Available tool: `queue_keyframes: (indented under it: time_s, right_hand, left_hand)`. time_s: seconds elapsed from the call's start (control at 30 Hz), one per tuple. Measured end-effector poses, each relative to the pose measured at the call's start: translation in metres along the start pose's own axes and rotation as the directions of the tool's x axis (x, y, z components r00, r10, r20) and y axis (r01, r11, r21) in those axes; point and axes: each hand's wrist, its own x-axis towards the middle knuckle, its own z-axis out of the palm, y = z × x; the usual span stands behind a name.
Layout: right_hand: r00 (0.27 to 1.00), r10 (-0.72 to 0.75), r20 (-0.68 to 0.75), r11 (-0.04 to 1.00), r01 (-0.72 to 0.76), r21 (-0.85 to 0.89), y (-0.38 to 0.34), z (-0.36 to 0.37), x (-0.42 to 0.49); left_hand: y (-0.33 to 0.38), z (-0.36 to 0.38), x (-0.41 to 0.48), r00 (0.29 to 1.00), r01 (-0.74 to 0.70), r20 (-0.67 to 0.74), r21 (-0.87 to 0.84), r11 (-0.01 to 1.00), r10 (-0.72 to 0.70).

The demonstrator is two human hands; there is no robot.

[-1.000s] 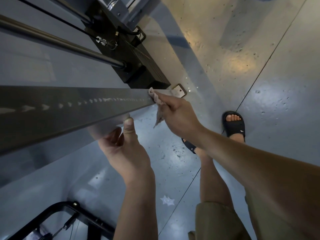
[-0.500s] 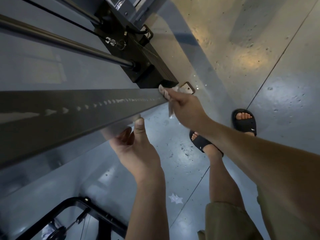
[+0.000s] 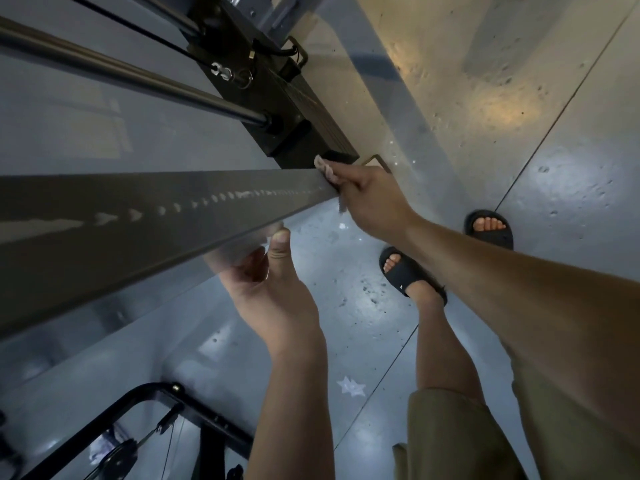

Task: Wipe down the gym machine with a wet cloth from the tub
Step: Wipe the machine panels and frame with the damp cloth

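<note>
The right hand (image 3: 370, 199), fingers pinching the cloth (image 3: 323, 168) against the upright post (image 3: 156, 216), has slid down almost to its foot, the left hand (image 3: 273, 299) still gripping the post's edge, so this stroke looks nearly done.

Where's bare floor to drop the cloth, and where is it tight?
Bare floor: right of the seam beyond the sandals, and between the left forearm and near leg. Crowded: the foot of the post, where the right hand holds the cloth beside the weight stack.
</note>
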Motion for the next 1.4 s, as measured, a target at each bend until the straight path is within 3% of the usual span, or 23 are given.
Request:
queue_keyframes:
  time_s: [0.17, 0.3, 0.43, 0.6, 0.77, 0.97, 1.13, 1.27, 1.4]
  right_hand:
    - [0.998, -0.057, -0.027, 0.998, 0.057, -0.007, -0.017, 0.0, -0.069]
    - [1.0, -0.019, -0.006, 0.992, 0.018, -0.122, -0.002, -0.002, -0.022]
    - [0.998, 0.055, -0.011, 0.998, -0.056, -0.027, -0.006, 0.003, -0.015]
    - [0.999, -0.035, -0.033, 0.999, 0.034, -0.016, -0.019, 0.001, -0.05]
    - [0.985, 0.142, 0.096, 0.979, -0.154, 0.132, 0.002, -0.003, 0.03]
    - [0.985, -0.066, 0.159, 0.966, 0.023, 0.256, -0.021, -0.006, 0.009]
    - [0.99, 0.094, 0.103, 0.977, -0.112, 0.182, -0.005, -0.004, 0.023]
    - [0.994, 0.0, 0.112, 0.987, -0.018, 0.16, -0.016, -0.004, 0.0]
    - [0.998, 0.065, 0.01, 0.998, -0.065, 0.01, -0.006, -0.005, -0.01]
  left_hand:
    - [0.001, 0.0, 0.001, 1.0, 0.01, -0.015, -0.009, 1.0, -0.01]
    - [0.0, -0.004, 0.002, 1.0, -0.001, 0.007, 0.027, 1.0, 0.001]
    - [0.001, -0.005, 0.004, 1.0, 0.001, 0.019, 0.04, 0.999, -0.002]
    - [0.001, -0.004, 0.002, 1.0, 0.012, -0.007, 0.032, 0.999, -0.012]
    - [0.003, -0.005, 0.003, 1.0, 0.0, 0.023, 0.044, 0.999, -0.001]
    - [0.002, -0.005, 0.002, 0.999, -0.011, 0.04, 0.039, 0.999, 0.009]
    - [0.004, -0.005, 0.003, 1.0, 0.026, 0.009, 0.054, 0.998, -0.026]
    - [0.002, -0.006, 0.005, 1.0, 0.026, 0.0, 0.072, 0.997, -0.026]
    - [0.0, -0.004, 0.005, 1.0, 0.026, -0.011, 0.077, 0.997, -0.025]
